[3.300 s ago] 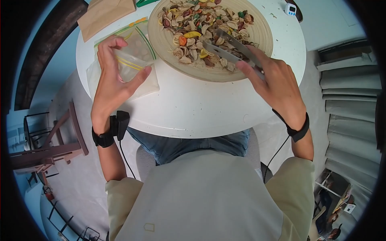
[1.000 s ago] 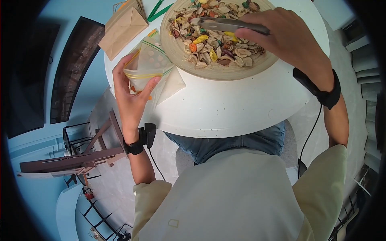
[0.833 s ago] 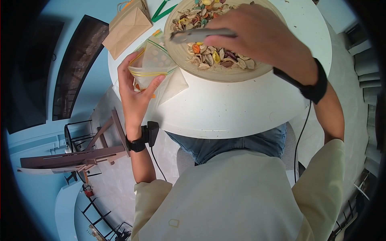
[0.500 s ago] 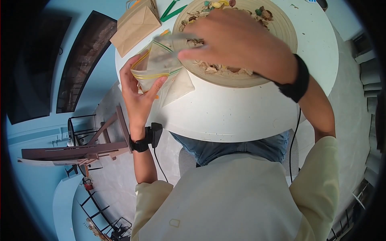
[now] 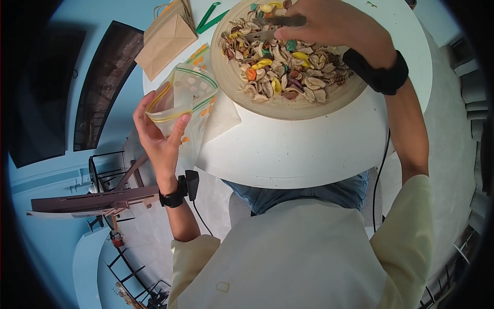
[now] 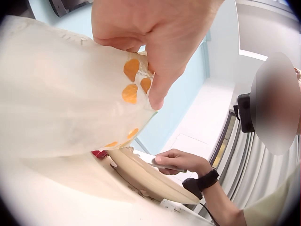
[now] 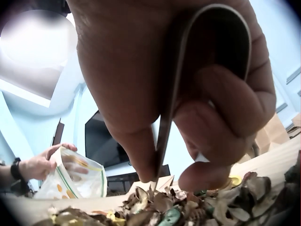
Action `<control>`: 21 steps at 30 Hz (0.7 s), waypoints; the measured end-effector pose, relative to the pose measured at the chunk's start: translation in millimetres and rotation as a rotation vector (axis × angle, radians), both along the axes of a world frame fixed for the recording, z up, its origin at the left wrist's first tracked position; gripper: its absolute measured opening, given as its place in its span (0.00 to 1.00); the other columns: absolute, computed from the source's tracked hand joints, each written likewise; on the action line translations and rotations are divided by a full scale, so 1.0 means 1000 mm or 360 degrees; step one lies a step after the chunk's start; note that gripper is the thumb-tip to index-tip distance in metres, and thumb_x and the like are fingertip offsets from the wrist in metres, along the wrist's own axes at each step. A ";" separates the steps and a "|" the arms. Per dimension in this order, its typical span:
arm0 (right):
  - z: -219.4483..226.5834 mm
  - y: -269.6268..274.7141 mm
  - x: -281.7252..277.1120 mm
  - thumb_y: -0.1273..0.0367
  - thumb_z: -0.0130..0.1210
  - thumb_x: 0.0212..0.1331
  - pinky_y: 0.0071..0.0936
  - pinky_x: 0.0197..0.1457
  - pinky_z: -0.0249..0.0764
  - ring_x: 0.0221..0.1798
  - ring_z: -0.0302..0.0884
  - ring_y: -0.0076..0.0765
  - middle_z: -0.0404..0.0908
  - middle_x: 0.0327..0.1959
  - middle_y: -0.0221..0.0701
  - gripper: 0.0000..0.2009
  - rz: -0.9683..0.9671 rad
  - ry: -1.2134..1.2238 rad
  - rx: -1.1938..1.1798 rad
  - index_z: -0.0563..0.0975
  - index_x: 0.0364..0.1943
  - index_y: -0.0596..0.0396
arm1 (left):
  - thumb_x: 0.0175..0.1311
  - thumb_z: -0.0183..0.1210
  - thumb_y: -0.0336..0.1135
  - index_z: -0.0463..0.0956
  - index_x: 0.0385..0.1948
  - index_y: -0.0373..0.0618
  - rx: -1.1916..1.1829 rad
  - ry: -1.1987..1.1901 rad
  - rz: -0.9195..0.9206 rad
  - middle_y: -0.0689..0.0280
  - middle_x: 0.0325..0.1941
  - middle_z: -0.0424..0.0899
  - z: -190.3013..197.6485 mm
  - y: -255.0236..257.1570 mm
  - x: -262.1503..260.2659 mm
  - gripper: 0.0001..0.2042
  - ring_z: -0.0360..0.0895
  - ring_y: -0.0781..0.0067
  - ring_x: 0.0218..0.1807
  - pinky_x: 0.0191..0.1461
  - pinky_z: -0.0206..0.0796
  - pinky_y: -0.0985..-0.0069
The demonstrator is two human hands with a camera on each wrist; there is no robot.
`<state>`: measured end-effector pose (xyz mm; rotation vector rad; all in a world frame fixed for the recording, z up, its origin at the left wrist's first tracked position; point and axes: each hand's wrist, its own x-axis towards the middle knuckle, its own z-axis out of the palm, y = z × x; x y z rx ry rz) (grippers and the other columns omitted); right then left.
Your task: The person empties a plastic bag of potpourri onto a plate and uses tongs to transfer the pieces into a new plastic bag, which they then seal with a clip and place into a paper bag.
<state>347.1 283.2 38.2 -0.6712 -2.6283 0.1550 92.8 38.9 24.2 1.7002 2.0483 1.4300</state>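
Observation:
The left hand grips a clear zip bag by its yellow-edged mouth, thumb on the near side, and the mouth gapes. Orange spots mark the bag in the left wrist view. Metal tongs are held in the right hand, their tips over the far left part of the dried petals on a round woven tray. From the right wrist view, the bent metal of the tongs lies within the right hand, close above the petals.
A brown paper bag lies at the table's far left, beside a green clip-like strip. A second bag with pale contents rests between the held bag and the tray. The table edge curves before the person's lap.
The right hand and tongs have moved from beside the zip bag back over the petals. The left hand has shifted left and slightly down with the bag, whose mouth now shows wider.

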 end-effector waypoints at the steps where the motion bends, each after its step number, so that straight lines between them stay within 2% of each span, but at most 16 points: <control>1: 0.001 0.001 0.002 0.48 0.53 0.61 0.39 0.41 0.72 0.34 0.78 0.46 0.77 0.26 0.40 0.24 -0.0028 -0.0030 -0.0012 0.78 0.37 0.58 | 0.51 0.71 0.28 0.60 0.63 0.43 -0.0004 -0.0001 -0.0002 0.53 0.61 0.70 0.001 0.000 0.001 0.36 0.74 0.62 0.60 0.62 0.69 0.69; 3: 0.000 0.012 0.016 0.47 0.53 0.61 0.39 0.41 0.72 0.34 0.78 0.46 0.78 0.26 0.41 0.25 -0.0084 -0.0089 -0.0031 0.78 0.38 0.58 | 0.49 0.73 0.26 0.60 0.62 0.42 -0.0025 -0.0114 -0.0039 0.55 0.62 0.69 0.003 0.004 0.005 0.37 0.69 0.63 0.63 0.66 0.65 0.67; 5: 0.005 0.009 0.023 0.46 0.52 0.61 0.40 0.41 0.72 0.33 0.78 0.46 0.78 0.26 0.41 0.25 -0.0142 -0.0146 -0.0043 0.79 0.39 0.59 | 0.49 0.73 0.26 0.60 0.62 0.42 -0.0039 -0.0155 -0.0064 0.55 0.62 0.68 0.003 0.004 0.006 0.37 0.69 0.63 0.63 0.66 0.65 0.66; 9: 0.022 -0.034 0.030 0.45 0.52 0.61 0.40 0.40 0.72 0.33 0.78 0.47 0.78 0.26 0.42 0.27 -0.0261 -0.0267 -0.0071 0.79 0.40 0.59 | 0.48 0.73 0.27 0.60 0.63 0.42 -0.0133 -0.0171 -0.0168 0.55 0.64 0.67 0.002 0.005 0.006 0.38 0.69 0.63 0.64 0.67 0.65 0.66; 12: 0.022 -0.042 0.032 0.44 0.52 0.61 0.41 0.40 0.73 0.33 0.79 0.48 0.79 0.26 0.43 0.28 -0.0319 -0.0339 -0.0084 0.80 0.41 0.59 | 0.50 0.71 0.26 0.59 0.64 0.43 -0.0164 -0.0108 -0.0193 0.54 0.63 0.69 0.000 0.008 0.010 0.38 0.70 0.63 0.63 0.67 0.64 0.66; 14: 0.008 -0.045 0.037 0.43 0.49 0.63 0.39 0.40 0.73 0.33 0.79 0.46 0.79 0.27 0.42 0.30 -0.0264 -0.0108 -0.0079 0.78 0.45 0.61 | 0.50 0.71 0.26 0.59 0.64 0.43 -0.0161 -0.0114 -0.0199 0.54 0.63 0.69 0.000 0.008 0.009 0.38 0.70 0.62 0.63 0.67 0.64 0.66; 18: 0.010 -0.049 0.048 0.44 0.49 0.62 0.39 0.41 0.73 0.34 0.79 0.45 0.79 0.28 0.42 0.31 -0.0158 -0.0067 -0.0069 0.77 0.47 0.62 | 0.48 0.73 0.26 0.59 0.63 0.41 -0.0179 -0.0218 -0.0168 0.55 0.65 0.66 0.000 0.005 0.008 0.38 0.67 0.62 0.65 0.68 0.65 0.65; 20: 0.000 -0.051 0.046 0.44 0.50 0.62 0.38 0.42 0.72 0.35 0.78 0.44 0.79 0.29 0.41 0.30 -0.0330 -0.0378 0.0000 0.77 0.49 0.61 | 0.48 0.72 0.26 0.59 0.63 0.41 -0.0164 -0.0196 -0.0160 0.55 0.65 0.66 0.000 0.004 0.007 0.38 0.67 0.62 0.65 0.68 0.65 0.65; 21: -0.001 -0.054 0.047 0.44 0.50 0.62 0.38 0.42 0.72 0.35 0.78 0.44 0.79 0.29 0.41 0.30 -0.0326 -0.0378 0.0001 0.77 0.49 0.61 | 0.48 0.72 0.26 0.59 0.63 0.41 -0.0150 -0.0172 -0.0157 0.55 0.65 0.66 0.000 0.002 0.006 0.38 0.67 0.62 0.65 0.68 0.65 0.65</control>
